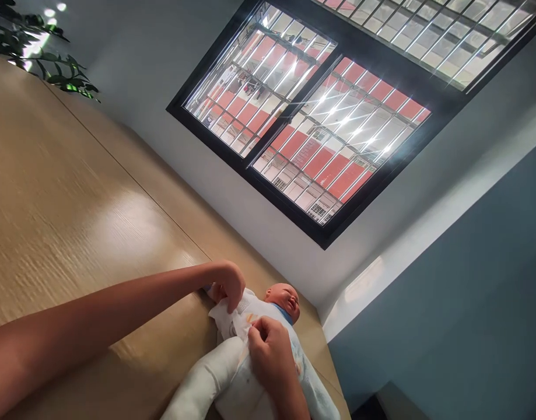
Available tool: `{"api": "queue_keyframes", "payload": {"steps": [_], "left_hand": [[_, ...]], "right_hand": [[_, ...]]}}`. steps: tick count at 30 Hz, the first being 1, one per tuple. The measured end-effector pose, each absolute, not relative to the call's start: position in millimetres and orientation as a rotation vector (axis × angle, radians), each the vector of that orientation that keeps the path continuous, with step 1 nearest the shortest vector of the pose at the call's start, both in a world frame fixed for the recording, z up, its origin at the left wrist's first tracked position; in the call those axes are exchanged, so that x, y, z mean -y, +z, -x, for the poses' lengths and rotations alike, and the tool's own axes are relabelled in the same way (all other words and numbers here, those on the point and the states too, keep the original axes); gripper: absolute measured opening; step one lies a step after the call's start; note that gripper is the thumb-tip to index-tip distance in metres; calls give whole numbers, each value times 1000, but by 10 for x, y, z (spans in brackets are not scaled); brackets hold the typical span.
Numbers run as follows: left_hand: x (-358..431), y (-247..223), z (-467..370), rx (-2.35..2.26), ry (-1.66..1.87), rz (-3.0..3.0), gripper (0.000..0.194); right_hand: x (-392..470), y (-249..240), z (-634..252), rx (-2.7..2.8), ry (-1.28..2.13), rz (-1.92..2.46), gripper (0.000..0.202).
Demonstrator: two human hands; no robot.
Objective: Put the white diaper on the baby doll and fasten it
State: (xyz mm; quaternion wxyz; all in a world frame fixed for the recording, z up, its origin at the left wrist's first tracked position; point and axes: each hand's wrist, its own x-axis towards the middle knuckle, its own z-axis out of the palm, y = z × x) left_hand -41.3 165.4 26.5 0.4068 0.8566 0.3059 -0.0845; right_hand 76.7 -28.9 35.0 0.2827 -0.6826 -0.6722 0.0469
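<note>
A baby doll (289, 296) in a pale garment with a blue collar (281, 311) lies on its back on a wooden surface, its head pointing away from me. My left hand (230, 286) is bent at the wrist over the doll's side, fingers curled on a loose white flap of the doll's garment (223, 321); some fingertips are hidden. On the doll's chest, my right hand (270, 344) is closed in a pinch on the garment's front edge. A thick white leg (206, 376) of the doll extends towards me.
The wooden tabletop (97, 192) stretches to the left, with a seam along it. A barred window (324, 236) with a black frame is in the wall beyond. Leaves of a plant (49, 61) show at the upper left. A dark object (394, 402) stands low at the right.
</note>
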Motion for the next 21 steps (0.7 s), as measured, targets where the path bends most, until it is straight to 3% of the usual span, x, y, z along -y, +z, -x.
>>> {"api": "queue_keyframes", "payload": {"steps": [10,21], "left_hand": [[-1423,447,413,-583,-48,-1850,20],[-1367,550,481,-627,33,-1969,15]], "right_hand": [[329,382,-732,1799,227,1684,39],[283,353,-783,1649,130,1756,27]]}}
